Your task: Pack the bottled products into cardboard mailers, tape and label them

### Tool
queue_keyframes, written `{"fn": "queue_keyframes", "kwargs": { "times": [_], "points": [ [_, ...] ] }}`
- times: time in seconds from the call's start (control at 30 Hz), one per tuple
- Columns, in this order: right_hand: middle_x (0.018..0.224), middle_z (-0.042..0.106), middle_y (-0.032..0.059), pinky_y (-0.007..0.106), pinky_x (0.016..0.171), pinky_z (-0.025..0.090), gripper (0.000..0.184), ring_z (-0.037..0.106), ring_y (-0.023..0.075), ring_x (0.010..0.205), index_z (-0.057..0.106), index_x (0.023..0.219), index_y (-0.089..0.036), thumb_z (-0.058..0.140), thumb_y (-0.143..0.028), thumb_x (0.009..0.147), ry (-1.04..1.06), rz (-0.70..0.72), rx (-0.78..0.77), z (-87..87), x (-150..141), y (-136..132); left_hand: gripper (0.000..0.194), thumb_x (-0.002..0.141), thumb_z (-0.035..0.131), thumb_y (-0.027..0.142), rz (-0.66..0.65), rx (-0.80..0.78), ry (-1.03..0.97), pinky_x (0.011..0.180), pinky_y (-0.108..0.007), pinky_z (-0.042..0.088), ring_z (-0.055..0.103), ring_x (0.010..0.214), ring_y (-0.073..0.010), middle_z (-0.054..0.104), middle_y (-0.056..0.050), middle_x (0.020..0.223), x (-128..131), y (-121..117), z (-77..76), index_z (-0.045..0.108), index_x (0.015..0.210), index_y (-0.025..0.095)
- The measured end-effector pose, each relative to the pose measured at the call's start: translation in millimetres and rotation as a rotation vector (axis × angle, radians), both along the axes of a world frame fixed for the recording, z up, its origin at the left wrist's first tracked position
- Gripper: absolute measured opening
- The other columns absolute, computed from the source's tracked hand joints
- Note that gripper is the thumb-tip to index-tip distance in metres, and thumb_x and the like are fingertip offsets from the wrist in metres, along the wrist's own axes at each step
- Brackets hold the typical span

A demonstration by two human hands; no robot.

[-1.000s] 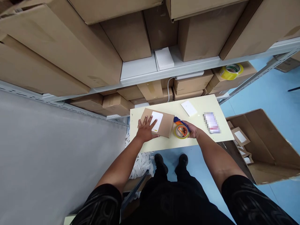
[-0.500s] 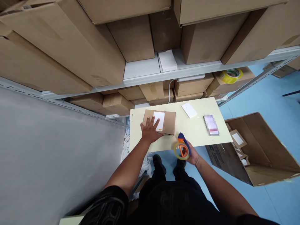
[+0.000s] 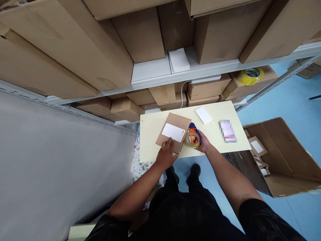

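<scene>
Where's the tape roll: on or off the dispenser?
On: the tape roll surrounds the orange hub of the dispenser in the right hand.

At centre, one labelled carton [image 3: 173,133] and one tape dispenser [image 3: 193,129]; below, two black shoes [image 3: 195,170]; upper right, one yellow tape roll [image 3: 247,79].

Near the front edge of the smooth tabletop [image 3: 150,147], the carton [image 3: 177,121] is matt cardboard under a smooth paper label [image 3: 173,132]; the tape dispenser [image 3: 192,128] looks plastic, its tape roll [image 3: 186,142] glossy. Past the back edge, the shelf beam [image 3: 175,77] looks like painted metal.
</scene>
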State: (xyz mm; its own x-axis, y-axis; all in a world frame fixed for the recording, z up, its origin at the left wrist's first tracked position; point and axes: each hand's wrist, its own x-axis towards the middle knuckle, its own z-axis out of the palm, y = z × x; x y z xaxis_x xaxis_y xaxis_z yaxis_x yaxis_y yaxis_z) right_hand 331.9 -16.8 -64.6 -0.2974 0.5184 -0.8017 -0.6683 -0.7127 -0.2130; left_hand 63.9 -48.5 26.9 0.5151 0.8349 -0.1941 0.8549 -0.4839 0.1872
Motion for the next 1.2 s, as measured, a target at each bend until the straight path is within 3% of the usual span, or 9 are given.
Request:
{"fn": "queue_keyframes", "kwargs": {
  "times": [0.07, 0.17, 0.33, 0.47, 0.67, 0.77, 0.9, 1.03, 1.2],
  "points": [
    [0.094, 0.078, 0.0092, 0.046, 0.085, 0.061, 0.053, 0.074, 0.0263, 0.088, 0.069, 0.113, -0.021, 0.047, -0.067, 0.098, -0.039, 0.131, -0.001, 1.0, 17.3, 24.1, 0.082, 0.089, 0.069, 0.052, -0.092, -0.030, 0.006, 0.120, -0.051, 0.036, 0.044, 0.141, -0.0369, 0.042, -0.014, 0.163, -13.1, 12.9, 2.2, 0.039, 0.160, 0.024],
    [0.086, 0.077, 0.0093, 0.047, 0.080, 0.062, 0.048, 0.073, 0.0253, 0.079, 0.068, 0.108, -0.020, 0.050, -0.064, 0.098, -0.088, 0.249, -0.014, 2.8, 26.7, 47.7, 0.097, 0.080, 0.071, 0.071, -0.095, -0.004, 0.053, 0.125, -0.060, 0.017, 0.024, 0.154, -0.0419, 0.030, -0.010, 0.170, -25.1, 34.4, 1.7, 0.037, 0.162, 0.031],
    [0.085, 0.077, 0.0089, 0.044, 0.079, 0.063, 0.048, 0.073, 0.0244, 0.077, 0.068, 0.109, -0.020, 0.054, -0.064, 0.098, -0.134, 0.218, -0.014, 8.1, 18.0, 45.5, 0.110, 0.075, 0.065, 0.082, -0.011, -0.005, 0.089, 0.122, -0.069, 0.009, 0.001, 0.159, -0.0441, 0.015, -0.009, 0.174, -22.4, 40.8, -7.9, 0.025, 0.166, 0.032],
    [0.093, 0.079, 0.0079, 0.042, 0.083, 0.063, 0.050, 0.075, 0.0233, 0.082, 0.069, 0.113, -0.019, 0.055, -0.065, 0.097, -0.131, 0.102, -0.049, 10.1, 4.6, -9.1, 0.110, 0.077, 0.063, 0.082, -0.005, -0.008, 0.064, 0.123, -0.066, 0.015, 0.002, 0.160, -0.0422, 0.012, -0.008, 0.175, -22.5, 36.1, -12.3, 0.023, 0.166, 0.031],
    [0.093, 0.080, 0.0063, 0.046, 0.094, 0.060, 0.053, 0.076, 0.0265, 0.091, 0.072, 0.105, -0.022, 0.049, -0.069, 0.097, 0.125, 0.047, -0.121, 0.4, -54.7, -149.0, 0.110, 0.080, 0.058, 0.084, 0.057, 0.009, 0.026, 0.123, -0.060, 0.023, 0.000, 0.161, -0.0394, 0.008, -0.007, 0.175, -13.7, 36.8, -16.5, 0.022, 0.167, 0.028],
    [0.097, 0.081, 0.0049, 0.044, 0.098, 0.059, 0.051, 0.075, 0.0266, 0.103, 0.073, 0.103, -0.025, 0.044, -0.067, 0.099, 0.190, -0.051, -0.116, 0.9, -88.2, -170.8, 0.107, 0.084, 0.057, 0.080, 0.172, 0.033, 0.002, 0.123, -0.058, 0.026, -0.001, 0.161, -0.0396, 0.008, -0.011, 0.175, 4.7, 30.2, -19.4, 0.022, 0.167, 0.023],
    [0.111, 0.080, 0.0022, 0.042, 0.097, 0.059, 0.050, 0.072, 0.0253, 0.114, 0.072, 0.115, -0.030, 0.039, -0.065, 0.100, 0.162, -0.172, 0.005, 8.5, -92.5, -126.6, 0.098, 0.094, 0.052, 0.069, 0.251, 0.087, -0.055, 0.124, -0.060, 0.025, 0.001, 0.159, -0.0442, 0.012, -0.023, 0.172, 27.8, 5.7, -20.2, 0.023, 0.164, 0.007],
    [0.108, 0.080, 0.0049, 0.041, 0.093, 0.060, 0.055, 0.072, 0.0258, 0.113, 0.070, 0.118, -0.027, 0.037, -0.066, 0.099, 0.130, -0.129, 0.076, 12.3, -50.2, -61.2, 0.088, 0.095, 0.057, 0.058, 0.168, 0.058, -0.034, 0.121, -0.058, 0.031, 0.016, 0.157, -0.0460, 0.023, -0.024, 0.169, 23.2, -10.9, -12.6, 0.029, 0.161, 0.007],
    [0.097, 0.080, 0.0081, 0.041, 0.086, 0.062, 0.049, 0.075, 0.0254, 0.092, 0.069, 0.113, -0.019, 0.054, -0.063, 0.097, 0.019, 0.145, 0.016, 14.1, 2.0, 2.8, 0.071, 0.094, 0.064, 0.049, -0.042, -0.024, 0.055, 0.117, -0.048, 0.038, 0.047, 0.139, -0.0366, 0.054, -0.016, 0.150, -15.4, 28.6, 2.8, 0.044, 0.157, 0.022]
  ]
}}
